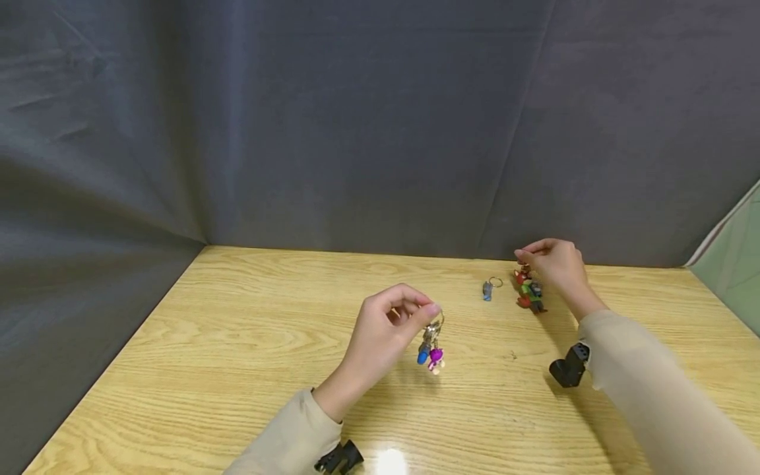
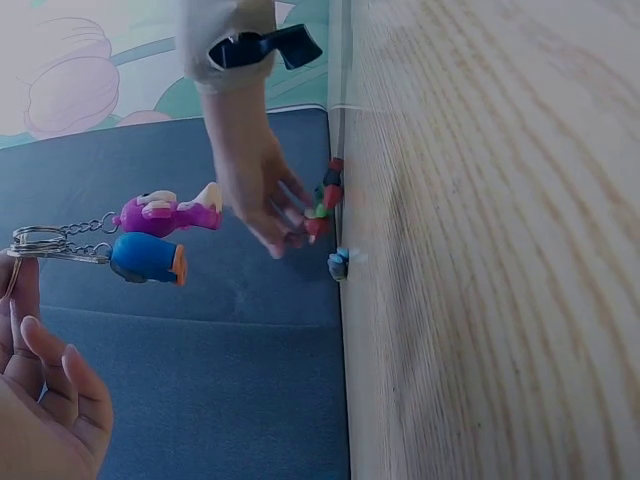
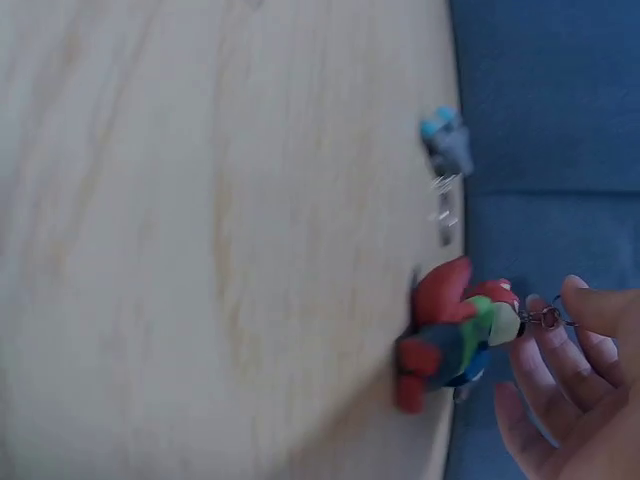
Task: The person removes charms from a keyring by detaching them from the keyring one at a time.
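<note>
Two bare hands above a wood-grain table (image 1: 225, 343), each with small figure keychains. The left hand (image 1: 380, 336) pinches a bunch of metal rings (image 2: 40, 243) between thumb and forefinger, its other fingers loosely bent; from the rings hang, on short chains, a purple figure (image 1: 436, 357) and a blue figure (image 2: 145, 258), side by side and clear of the tabletop. The right hand (image 1: 557, 267), near the table's far edge, grips the ring and chain (image 3: 545, 318) of a red-and-green figure (image 1: 530, 292) between thumb and fingertips. This figure slants, its head toward the hand; whether its feet touch the wood cannot be told. Just to its left, a grey-and-blue figure (image 1: 487, 291) lies on the table with its own ring beside it. Beige sleeves (image 1: 641, 376) cover both forearms, and a black device (image 1: 570, 366) sits at the right wrist. Dark grey cloth (image 1: 380, 132) rises behind the table and along its left side; a pale green patterned surface (image 1: 733, 251) shows at far right.
</note>
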Available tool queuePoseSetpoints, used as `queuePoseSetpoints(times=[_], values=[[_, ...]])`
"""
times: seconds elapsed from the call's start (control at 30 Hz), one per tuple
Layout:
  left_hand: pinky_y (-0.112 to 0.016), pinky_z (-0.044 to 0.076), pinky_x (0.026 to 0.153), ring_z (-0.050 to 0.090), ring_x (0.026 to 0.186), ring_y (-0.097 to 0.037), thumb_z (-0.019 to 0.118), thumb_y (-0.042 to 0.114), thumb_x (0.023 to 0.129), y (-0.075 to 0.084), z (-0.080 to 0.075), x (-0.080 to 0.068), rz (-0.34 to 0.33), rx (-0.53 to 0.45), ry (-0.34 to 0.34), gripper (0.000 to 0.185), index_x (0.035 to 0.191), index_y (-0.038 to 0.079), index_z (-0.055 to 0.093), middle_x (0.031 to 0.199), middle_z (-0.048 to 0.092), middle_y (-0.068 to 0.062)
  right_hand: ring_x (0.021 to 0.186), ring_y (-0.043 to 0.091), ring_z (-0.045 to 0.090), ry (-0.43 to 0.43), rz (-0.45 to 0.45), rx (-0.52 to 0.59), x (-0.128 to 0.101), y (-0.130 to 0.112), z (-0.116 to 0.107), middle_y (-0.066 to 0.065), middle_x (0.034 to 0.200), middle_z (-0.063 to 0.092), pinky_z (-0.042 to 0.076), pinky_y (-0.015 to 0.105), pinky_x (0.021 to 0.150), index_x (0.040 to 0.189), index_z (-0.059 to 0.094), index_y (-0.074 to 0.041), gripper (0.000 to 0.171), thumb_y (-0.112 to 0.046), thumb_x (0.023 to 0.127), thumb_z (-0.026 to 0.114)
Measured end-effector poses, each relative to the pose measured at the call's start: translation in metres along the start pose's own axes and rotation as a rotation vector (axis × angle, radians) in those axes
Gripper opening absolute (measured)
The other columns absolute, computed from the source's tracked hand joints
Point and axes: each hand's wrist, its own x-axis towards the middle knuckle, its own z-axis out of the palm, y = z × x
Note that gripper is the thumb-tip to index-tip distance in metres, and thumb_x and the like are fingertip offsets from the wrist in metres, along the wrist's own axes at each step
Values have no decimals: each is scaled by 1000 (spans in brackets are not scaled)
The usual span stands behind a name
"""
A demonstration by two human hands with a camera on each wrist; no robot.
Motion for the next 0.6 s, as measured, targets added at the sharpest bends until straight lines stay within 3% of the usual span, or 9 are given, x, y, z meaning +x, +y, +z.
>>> queuePoseSetpoints(times=[0.17, 0.37, 0.6], values=[[-26, 39, 67, 49, 66, -13, 72, 23, 93, 2, 0, -1, 5, 5, -5, 13, 93, 10, 72, 74, 62, 2, 70, 17, 65, -54, 47, 12, 6, 12, 3, 14, 91, 72, 49, 28, 59, 107, 69, 6, 35, -28, 98, 64], [-26, 38, 66, 47, 65, -13, 72, 23, 93, 2, 1, -1, 12, 12, -8, 12, 93, 11, 72, 74, 62, 2, 67, 17, 61, -146, 63, 27, 9, 17, -1, 6, 81, 70, 52, 32, 58, 107, 68, 10, 33, -22, 98, 61], [-27, 37, 66, 46, 65, -13, 72, 24, 93, 2, 1, -1, 4, 25, -20, 13, 93, 11, 73, 74, 61, 3, 65, 16, 61, -202, 77, 58, 8, 18, -3, 5, 80, 69, 54, 32, 58, 111, 66, 13, 34, -18, 99, 59]])
